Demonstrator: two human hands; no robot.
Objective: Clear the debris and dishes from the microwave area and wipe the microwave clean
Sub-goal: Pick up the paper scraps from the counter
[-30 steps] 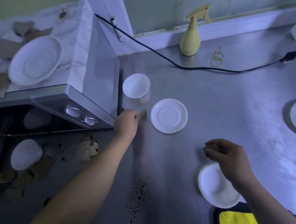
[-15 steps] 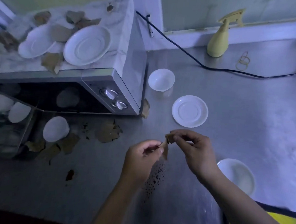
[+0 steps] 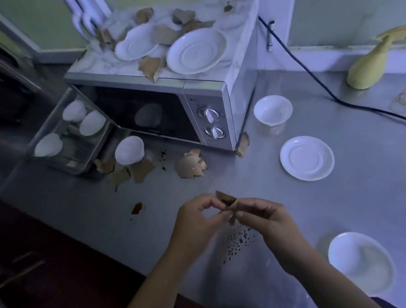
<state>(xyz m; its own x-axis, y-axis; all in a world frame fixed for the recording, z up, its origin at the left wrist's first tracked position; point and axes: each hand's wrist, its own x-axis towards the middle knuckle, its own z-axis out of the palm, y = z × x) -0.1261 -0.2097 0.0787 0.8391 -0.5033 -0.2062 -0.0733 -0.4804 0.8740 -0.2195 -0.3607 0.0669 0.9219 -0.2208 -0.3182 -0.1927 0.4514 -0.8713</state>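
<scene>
Brown debris scrap [image 3: 226,198] is being held above the bench [image 3: 359,204], in front of the microwave [image 3: 223,100]. The left hand [image 3: 197,223] and right hand [image 3: 265,219] are both pinching it between thumb and fingertips. Dark crumbs [image 3: 237,240] are lying just beneath. A saucer [image 3: 195,51] is sitting among further scraps on the microwave top.
</scene>
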